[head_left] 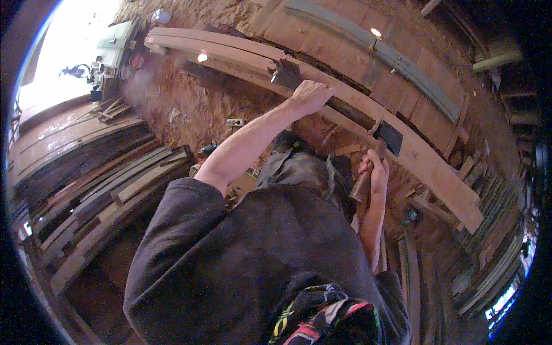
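My left hand is closed in a fist at the near edge of a long pale wooden beam. What its fingers hold, if anything, is hidden. To its left, a dark block with metal parts sits on the beam. Lower and to the right, my right hand is closed around the brown handle of a wooden-handled tool. The tool's upper end reaches the beam's near edge, beside a dark square piece lying on the wood. The exact kind of tool cannot be made out.
Beyond the beam is a wide brown board surface with a long grey metal strip. Stacked planks lie at the left, and more timber at the right. A power strip rests on the sawdust-covered floor.
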Available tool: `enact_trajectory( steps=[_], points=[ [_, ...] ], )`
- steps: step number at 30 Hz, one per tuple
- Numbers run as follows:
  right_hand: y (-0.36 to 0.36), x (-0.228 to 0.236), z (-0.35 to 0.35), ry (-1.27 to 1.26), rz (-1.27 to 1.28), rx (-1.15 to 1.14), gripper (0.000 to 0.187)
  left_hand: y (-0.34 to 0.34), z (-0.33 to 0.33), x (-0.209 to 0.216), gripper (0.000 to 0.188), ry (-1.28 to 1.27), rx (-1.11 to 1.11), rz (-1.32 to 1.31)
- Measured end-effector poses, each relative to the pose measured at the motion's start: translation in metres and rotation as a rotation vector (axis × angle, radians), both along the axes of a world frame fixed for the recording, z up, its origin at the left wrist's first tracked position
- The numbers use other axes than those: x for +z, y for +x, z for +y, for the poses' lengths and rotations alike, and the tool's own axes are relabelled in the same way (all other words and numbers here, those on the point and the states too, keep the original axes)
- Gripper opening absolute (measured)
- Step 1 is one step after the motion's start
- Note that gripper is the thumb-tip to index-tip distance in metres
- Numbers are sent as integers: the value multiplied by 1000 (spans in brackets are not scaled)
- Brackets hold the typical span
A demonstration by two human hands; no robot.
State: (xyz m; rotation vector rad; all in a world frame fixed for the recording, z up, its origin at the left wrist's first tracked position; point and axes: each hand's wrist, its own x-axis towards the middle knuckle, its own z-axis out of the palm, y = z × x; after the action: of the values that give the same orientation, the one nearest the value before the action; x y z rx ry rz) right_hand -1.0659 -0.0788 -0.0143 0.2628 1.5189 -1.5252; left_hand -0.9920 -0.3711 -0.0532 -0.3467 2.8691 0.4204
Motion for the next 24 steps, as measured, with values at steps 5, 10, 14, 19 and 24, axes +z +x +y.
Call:
enact_trajectory(
  steps=[5, 10, 14, 19, 24],
  points=[
    [-10, -9, 24, -64, 53, -158, 18, -1, -3, 1, 25, -11, -89, -94],
    [-13, -24, 57, 47, 13, -176, 18, -15, 24, 19, 25, -76, -214, -44],
    [-13, -37, 77, -28, -86, -193, 19, -16, 49, 11, 24, 129, -92, 139],
    [-12, -42, 89, 50, -5, -167, 19, -21, 37, 0, 30, 119, 37, 110],
    [-13, -43, 89, 30, -20, -193, 18, -23, 25, 1, 39, 89, 78, 164]
  ],
)
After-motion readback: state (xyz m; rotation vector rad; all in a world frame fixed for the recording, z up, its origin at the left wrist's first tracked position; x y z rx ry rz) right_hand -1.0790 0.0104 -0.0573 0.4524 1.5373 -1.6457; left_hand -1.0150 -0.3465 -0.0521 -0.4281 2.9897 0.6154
